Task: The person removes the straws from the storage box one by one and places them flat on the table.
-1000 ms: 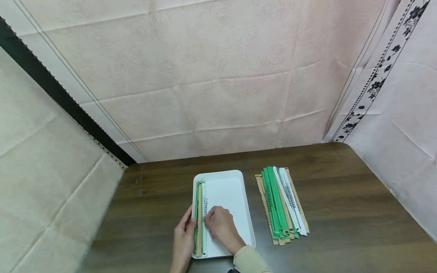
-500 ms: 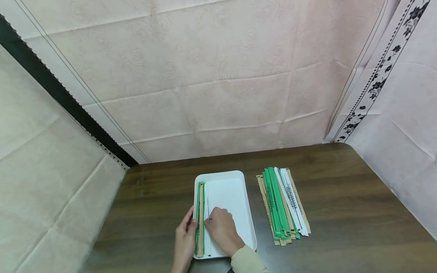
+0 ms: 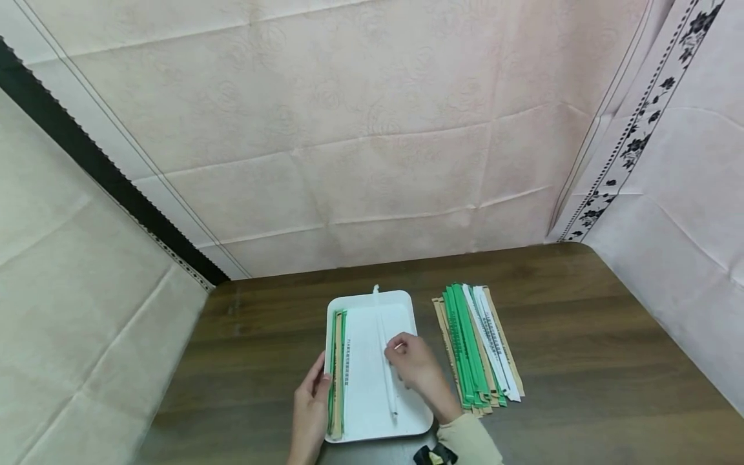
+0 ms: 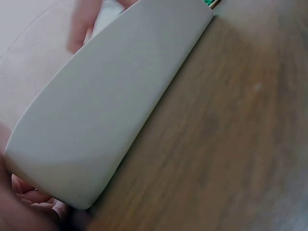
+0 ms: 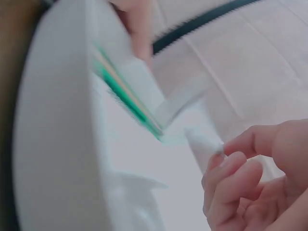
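Observation:
A white tray (image 3: 407,413) lies on the wooden table. My left hand (image 3: 310,407) grips its left rim, thumb on top; the fingers beneath are partly hidden. My right hand (image 3: 417,365) pinches a long, slim white packet (image 3: 380,323) near its middle, over the tray. In the right wrist view the thumb and index finger meet on the blurred packet (image 5: 209,139). Along the tray's left side, green and brown slim packets (image 3: 337,374) lie lengthwise, beside a white one (image 3: 347,361) with dark print.
Right of the tray, a loose fan of green, brown and white slim packets (image 3: 479,349) lies on the table (image 3: 569,361). Pale cloth (image 3: 349,161) hangs behind and at both sides. A dark band (image 3: 116,161) runs down the left cloth.
My right hand has moved right, away from the row of packets at the tray's left, and now holds a white packet over the tray. My left hand stays on the tray's rim.

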